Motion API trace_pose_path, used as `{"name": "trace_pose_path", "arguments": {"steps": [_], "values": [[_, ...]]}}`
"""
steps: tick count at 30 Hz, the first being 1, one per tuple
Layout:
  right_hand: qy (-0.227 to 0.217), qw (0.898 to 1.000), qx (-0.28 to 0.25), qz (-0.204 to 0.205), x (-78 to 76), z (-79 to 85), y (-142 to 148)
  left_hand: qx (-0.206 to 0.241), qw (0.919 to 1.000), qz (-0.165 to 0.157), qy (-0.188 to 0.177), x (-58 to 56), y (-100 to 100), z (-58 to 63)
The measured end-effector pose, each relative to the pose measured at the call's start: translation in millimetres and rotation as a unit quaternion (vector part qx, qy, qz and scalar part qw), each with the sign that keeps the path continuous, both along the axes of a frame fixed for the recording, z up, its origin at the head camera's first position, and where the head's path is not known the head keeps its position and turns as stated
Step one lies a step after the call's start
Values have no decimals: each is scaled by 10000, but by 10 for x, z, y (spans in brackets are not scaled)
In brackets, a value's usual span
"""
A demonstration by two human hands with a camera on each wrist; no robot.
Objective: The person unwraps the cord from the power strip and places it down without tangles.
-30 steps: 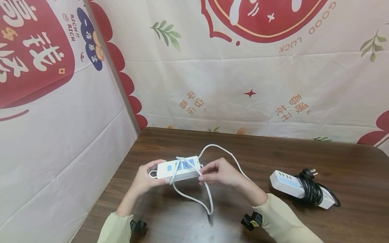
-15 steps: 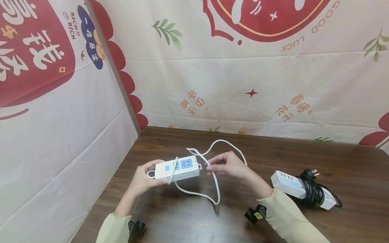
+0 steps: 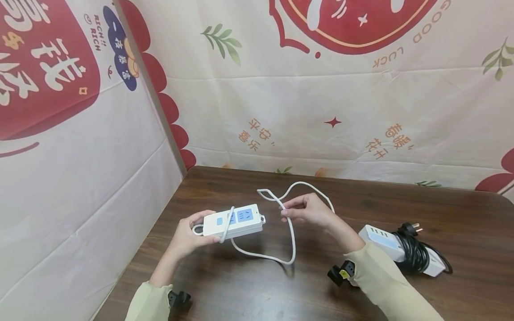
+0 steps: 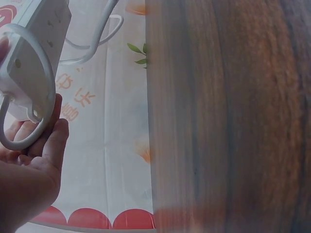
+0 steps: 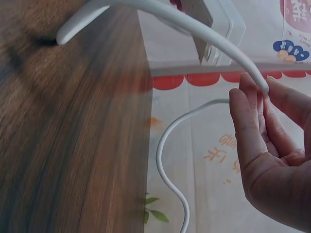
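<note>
Behind everything we've got a white printed cloth (image 3: pixel 329 93), then the brown wood table (image 3: pixel 249 290) in front of it. Spare strip (image 3: pixel 383 243) sits on the table's right side, black cable (image 3: pixel 413 256) wound round its middle, long axis running diagonally, far-left end to near-right end.

Main one is our white power strip (image 3: pixel 241 222), over the table left of centre. Long axis roughly left-right, right end tipped slightly away from us, sockets facing up, small hanging tab on the right end.

Our left hand (image 3: pixel 188 234) grips its left end: thumb on the near side, fingers round the far side and below, spread only as wide as the body. One cord turn crosses the strip beside that thumb; can't tell if the thumb presses it.

Our right hand (image 3: pixel 311 211), near the strip's right end but apart from it, pinches the white cord (image 3: pixel 294 245) between thumb and fingertips. Remaining fingers lightly bent. Cord loops away both sides of the pinch.
</note>
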State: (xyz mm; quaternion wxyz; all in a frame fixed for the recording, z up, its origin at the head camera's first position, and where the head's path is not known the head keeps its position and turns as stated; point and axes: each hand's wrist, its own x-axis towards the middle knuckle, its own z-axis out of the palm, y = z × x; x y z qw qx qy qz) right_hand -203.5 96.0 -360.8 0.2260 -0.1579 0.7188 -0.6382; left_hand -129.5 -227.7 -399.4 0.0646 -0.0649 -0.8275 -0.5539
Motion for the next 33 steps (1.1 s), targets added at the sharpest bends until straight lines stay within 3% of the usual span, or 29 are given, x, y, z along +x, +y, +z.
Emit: {"name": "trace_pose_path", "arguments": {"steps": [24,33], "values": [[103,9997,110,-176,-235,-141,208,-3,10000,-67,38,10,1,17],[176,9985,276,-445,-295,-202,266,-16,10000,-36,35,11,9,28]]}}
